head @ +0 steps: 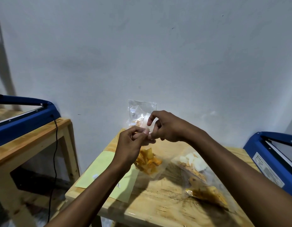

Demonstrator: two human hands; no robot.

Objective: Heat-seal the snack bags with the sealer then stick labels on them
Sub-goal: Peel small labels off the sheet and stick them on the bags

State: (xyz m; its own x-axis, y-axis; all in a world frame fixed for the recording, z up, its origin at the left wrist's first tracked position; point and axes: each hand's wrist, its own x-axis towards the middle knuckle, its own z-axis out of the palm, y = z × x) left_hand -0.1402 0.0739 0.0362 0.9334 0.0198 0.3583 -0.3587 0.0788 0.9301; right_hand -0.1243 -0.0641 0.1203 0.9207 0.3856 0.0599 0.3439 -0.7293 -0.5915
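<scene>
A clear snack bag (142,110) with orange chips is held up over the wooden table (160,199). My left hand (130,146) pinches its middle between thumb and fingers. My right hand (165,126) pinches a small white label (147,119) against the bag's front. The chips (147,161) hang in the bag's lower part below my hands. A yellow label backing sheet (102,167) lies on the table's left side, partly under my left forearm.
Another clear bag of mixed snacks (199,177) lies on the table under my right forearm. One blue heat sealer (27,118) sits on a higher wooden stand at the left, with a black cord (55,154) hanging down. A second blue sealer (276,154) is at the right edge.
</scene>
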